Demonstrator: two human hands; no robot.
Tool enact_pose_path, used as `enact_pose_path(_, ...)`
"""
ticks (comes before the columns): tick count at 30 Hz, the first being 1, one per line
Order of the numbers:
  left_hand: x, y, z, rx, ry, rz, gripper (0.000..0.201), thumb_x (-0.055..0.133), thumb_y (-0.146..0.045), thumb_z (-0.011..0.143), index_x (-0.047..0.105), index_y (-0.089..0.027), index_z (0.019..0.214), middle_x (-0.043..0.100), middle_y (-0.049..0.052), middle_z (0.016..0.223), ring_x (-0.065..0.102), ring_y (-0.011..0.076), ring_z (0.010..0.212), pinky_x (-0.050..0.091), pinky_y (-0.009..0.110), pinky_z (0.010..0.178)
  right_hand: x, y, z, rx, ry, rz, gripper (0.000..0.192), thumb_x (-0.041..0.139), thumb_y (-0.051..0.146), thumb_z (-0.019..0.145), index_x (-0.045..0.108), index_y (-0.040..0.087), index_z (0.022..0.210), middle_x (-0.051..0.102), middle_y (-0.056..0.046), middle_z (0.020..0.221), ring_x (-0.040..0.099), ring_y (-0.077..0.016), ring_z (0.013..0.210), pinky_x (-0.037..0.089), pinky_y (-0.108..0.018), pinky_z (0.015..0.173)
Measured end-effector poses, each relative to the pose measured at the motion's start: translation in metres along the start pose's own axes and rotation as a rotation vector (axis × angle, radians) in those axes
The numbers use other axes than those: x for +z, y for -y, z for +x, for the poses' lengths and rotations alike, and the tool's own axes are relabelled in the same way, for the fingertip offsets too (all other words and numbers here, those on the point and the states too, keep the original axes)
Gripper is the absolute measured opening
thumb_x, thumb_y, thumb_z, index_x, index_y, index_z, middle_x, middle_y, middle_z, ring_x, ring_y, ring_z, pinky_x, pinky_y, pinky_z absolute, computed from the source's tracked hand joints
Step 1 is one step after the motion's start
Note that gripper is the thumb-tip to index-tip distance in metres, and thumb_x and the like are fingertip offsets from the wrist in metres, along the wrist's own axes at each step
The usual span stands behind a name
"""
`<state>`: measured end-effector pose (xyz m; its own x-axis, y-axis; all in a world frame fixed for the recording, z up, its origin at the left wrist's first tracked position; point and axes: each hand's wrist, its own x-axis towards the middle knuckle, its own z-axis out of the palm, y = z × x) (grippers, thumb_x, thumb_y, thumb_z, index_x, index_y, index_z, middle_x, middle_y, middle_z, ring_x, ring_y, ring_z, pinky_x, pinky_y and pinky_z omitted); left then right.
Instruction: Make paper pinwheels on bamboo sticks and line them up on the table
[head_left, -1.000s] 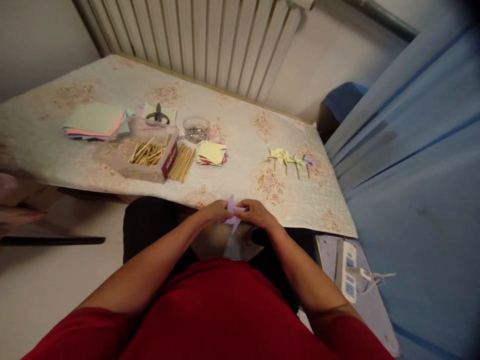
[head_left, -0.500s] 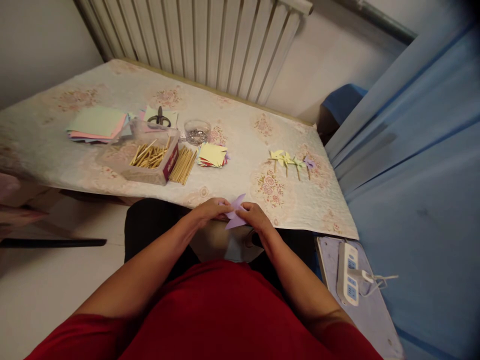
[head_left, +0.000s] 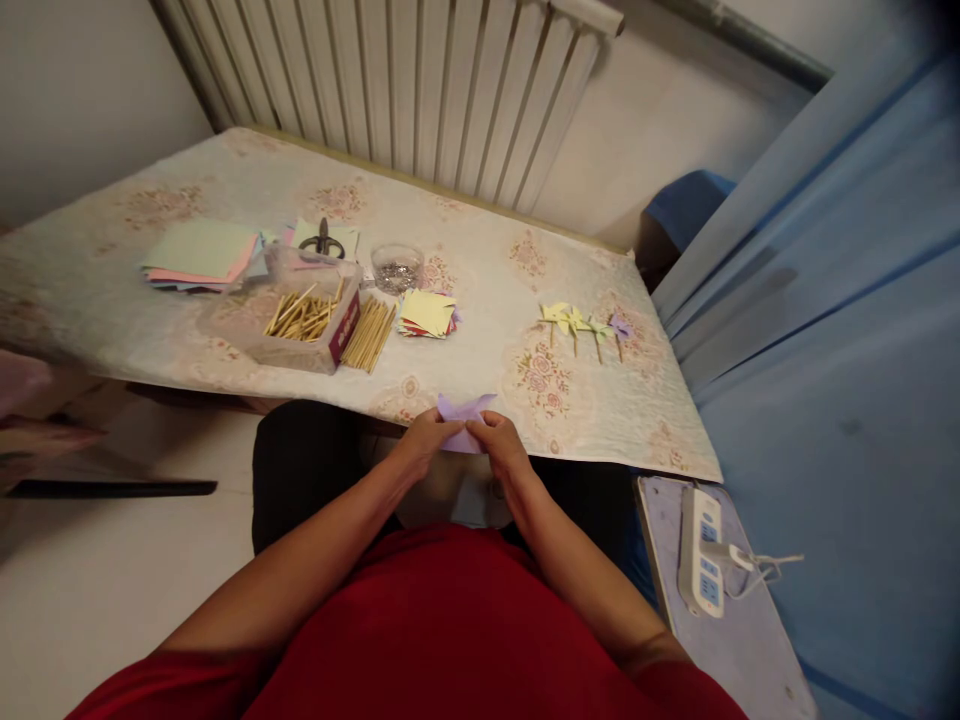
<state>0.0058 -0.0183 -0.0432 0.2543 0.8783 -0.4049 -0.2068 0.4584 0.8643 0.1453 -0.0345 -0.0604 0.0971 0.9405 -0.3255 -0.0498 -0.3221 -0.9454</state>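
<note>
Pinching the lilac paper (head_left: 461, 410) by its two sides, I have both hands closed on it at the table's (head_left: 480, 350) near edge, right of that edge's middle. From my distant seat I see the left hand (head_left: 427, 437) grasping one side and the right hand (head_left: 501, 439) the other, thumbs on top and nearly meeting at the centre. Pointed tips of the paper rise beyond the thumbs, and a flat part shows below them. How the fingers underneath sit, I cannot tell.

Toward the table's right edge I make out a row of four pinwheels (head_left: 575, 321) on sticks: two yellow, one pale green, one lilac, the last closest to that edge. Left of my hands, back from the near edge, a stack of paper squares (head_left: 427, 313) topped with yellow lies near a bundle of sticks (head_left: 367, 338), itself just beside a clear plastic box (head_left: 346, 328) holding loose sticks (head_left: 307, 317). Farther toward the far edge are a round clear dish (head_left: 397, 255) of small shiny pieces (head_left: 397, 276) and dark scissors (head_left: 324, 241) on paper sheets (head_left: 350, 242). One larger stack of coloured paper (head_left: 201, 250) lies nearest the left edge.
</note>
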Motion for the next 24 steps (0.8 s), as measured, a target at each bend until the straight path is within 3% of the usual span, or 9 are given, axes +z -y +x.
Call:
enact_pose_path(15,-0.01,0.004,0.008,-0.077,0.016,0.001,0.03,0.07,-0.024,0.06,0.068,-0.012,0.088,0.07,0.004,0.074,0.06,0.0158,0.063,0.043,0.025,0.06,-0.012,0.008,-0.003,0.014,0.064,-0.005,0.027,0.069,0.035,0.064,0.066,0.018,0.083,0.066,0.001,0.069,0.055,-0.0123,0.057,0.042,-0.024,0.056)
enact_pose_path(21,-0.018,0.007,0.013,-0.072,0.003,0.031,0.029,0.071,-0.025,0.059,0.068,-0.014,0.085,0.071,0.005,0.076,0.063,0.0176,0.069,0.044,0.026,0.064,-0.022,0.016,-0.01,-0.23,-0.138,-0.152,0.024,0.066,0.032,0.069,0.067,0.018,0.089,0.066,0.0,0.075,0.06,-0.0143,0.067,0.047,-0.026,0.064)
enact_pose_path(24,-0.019,0.005,0.013,-0.08,-0.002,0.03,0.026,0.071,-0.025,0.06,0.068,-0.014,0.084,0.071,0.005,0.074,0.063,0.018,0.069,0.044,0.026,0.064,-0.024,0.026,-0.023,-0.337,-0.146,-0.212,0.018,0.062,0.031,0.075,0.067,0.02,0.088,0.066,-0.001,0.075,0.06,-0.0147,0.065,0.049,-0.026,0.063)
